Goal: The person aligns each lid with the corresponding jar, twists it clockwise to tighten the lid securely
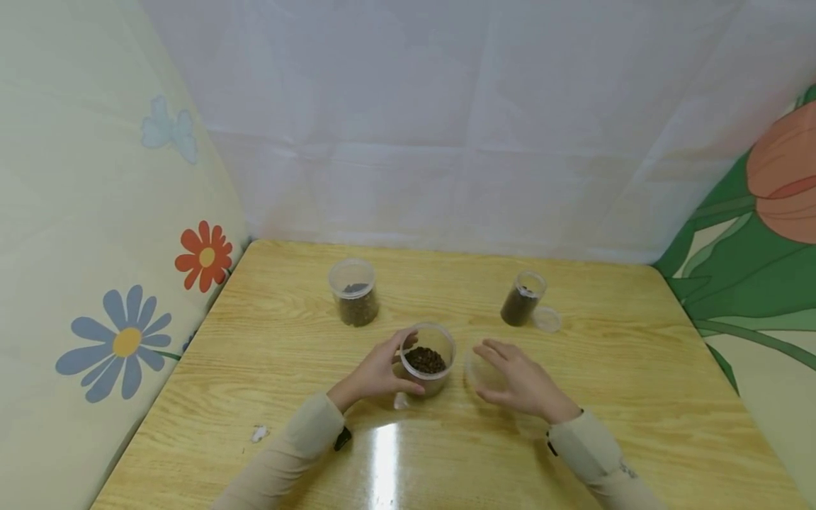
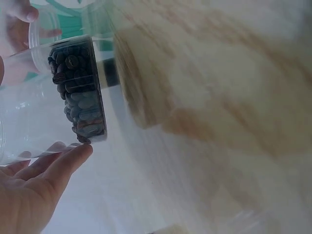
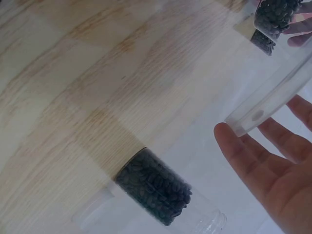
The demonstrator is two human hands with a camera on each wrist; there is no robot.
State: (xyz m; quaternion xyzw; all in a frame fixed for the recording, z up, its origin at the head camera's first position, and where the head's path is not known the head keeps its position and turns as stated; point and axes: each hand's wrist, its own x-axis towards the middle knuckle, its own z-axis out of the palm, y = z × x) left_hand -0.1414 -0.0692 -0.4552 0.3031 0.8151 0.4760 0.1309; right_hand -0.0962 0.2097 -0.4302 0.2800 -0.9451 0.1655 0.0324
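Note:
My left hand [image 1: 379, 370] grips a clear plastic jar [image 1: 428, 387] around its side, fingers and thumb curved about the wall. Dark brown coffee beans [image 1: 426, 360] fill the lower part of this jar, and its top is uncovered. In the left wrist view the same beans [image 2: 78, 95] show through the wall. Just to the right, my right hand [image 1: 519, 380] pinches a clear round lid [image 3: 273, 100] by its edge, thumb on one side and fingers on the other. The lid stands tilted on edge, apart from the jar's rim.
A wide clear jar [image 1: 357, 304] partly filled with dark beans stands at the back left. At the back right is a narrower jar [image 1: 519, 306] of dark beans, with a small clear lid [image 1: 547, 319] lying beside it. A white scrap [image 1: 258, 433] lies at the front left.

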